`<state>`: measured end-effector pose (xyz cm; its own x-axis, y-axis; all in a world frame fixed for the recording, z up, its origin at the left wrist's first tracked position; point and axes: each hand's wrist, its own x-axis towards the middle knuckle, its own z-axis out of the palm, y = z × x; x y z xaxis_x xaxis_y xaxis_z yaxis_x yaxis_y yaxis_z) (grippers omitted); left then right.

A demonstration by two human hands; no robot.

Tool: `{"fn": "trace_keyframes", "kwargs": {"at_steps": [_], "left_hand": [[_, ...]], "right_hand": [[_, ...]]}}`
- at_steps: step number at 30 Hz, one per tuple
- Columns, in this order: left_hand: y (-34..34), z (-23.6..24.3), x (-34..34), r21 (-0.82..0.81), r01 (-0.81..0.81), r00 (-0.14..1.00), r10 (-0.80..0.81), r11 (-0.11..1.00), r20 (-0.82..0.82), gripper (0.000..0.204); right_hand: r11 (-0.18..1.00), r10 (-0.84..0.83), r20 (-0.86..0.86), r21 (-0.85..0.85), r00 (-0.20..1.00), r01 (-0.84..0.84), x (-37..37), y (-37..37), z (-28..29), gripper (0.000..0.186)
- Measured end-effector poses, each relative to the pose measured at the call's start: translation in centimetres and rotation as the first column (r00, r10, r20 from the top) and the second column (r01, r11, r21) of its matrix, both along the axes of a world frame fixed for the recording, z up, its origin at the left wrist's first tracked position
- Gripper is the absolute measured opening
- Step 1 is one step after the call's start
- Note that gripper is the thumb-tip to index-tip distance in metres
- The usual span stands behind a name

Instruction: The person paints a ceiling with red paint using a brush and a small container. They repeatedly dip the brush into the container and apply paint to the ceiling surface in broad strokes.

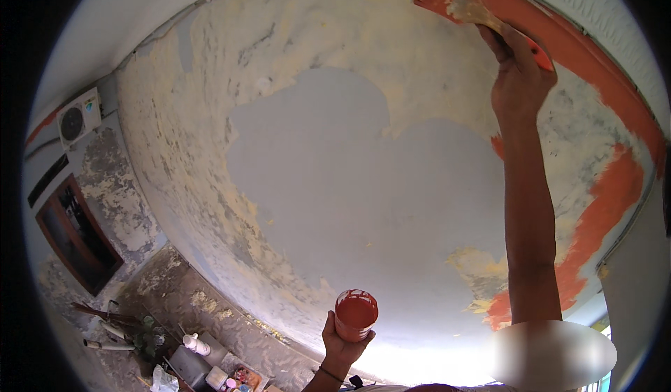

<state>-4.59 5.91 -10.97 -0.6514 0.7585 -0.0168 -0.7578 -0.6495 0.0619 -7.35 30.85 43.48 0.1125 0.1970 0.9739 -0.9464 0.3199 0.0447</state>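
Note:
High on the right, my right hand (523, 77) is closed round the handle of a paintbrush (477, 11). Its bristles meet the wall (314, 161) along a band of wet orange-red paint (570, 39) by the ceiling edge. Low in the middle, my left hand (344, 346) grips a small round cup of paint (356, 315) from below. The cup is upright, holds orange-red paint, and has paint smears on its rim. Grey and patchy cream areas cover the rest of the wall, with another orange-red strip (604, 203) down the right side.
The white ceiling (615, 15) meets the wall just above the brush. At the left are an air-conditioner outdoor unit (79, 118) and a wood-framed window (78, 235). Below them stand a white bottle (196, 344), a plant (149, 336) and assorted containers (237, 379).

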Motion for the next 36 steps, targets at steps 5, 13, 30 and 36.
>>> {"fn": "trace_keyframes", "kwargs": {"at_steps": [5,13,30,36], "left_hand": [[-0.6,0.0,0.0,-0.049,-0.037,0.998,0.035,0.998,-0.046,0.068],[-0.8,-0.5,-0.6,-0.028,-0.073,0.997,0.073,0.997,-0.023,0.066],[-0.2,-0.2,-1.0,-0.016,-0.088,0.996,0.087,0.996,-0.028,0.069],[-0.3,0.2,-1.2,-0.026,-0.103,0.994,0.102,0.994,-0.025,0.069]], "right_hand": [[0.997,0.057,-0.024,-0.052,0.998,-0.058,-2.4,-0.9,2.3,0.013],[0.978,0.093,-0.071,-0.180,0.993,-0.105,-4.6,-1.0,3.2,0.011],[0.986,0.002,-0.137,-0.163,0.991,-0.024,-7.2,-2.6,4.9,0.009],[0.965,0.061,-0.205,-0.237,0.977,-0.110,-8.0,-3.9,4.6,0.012]]}}
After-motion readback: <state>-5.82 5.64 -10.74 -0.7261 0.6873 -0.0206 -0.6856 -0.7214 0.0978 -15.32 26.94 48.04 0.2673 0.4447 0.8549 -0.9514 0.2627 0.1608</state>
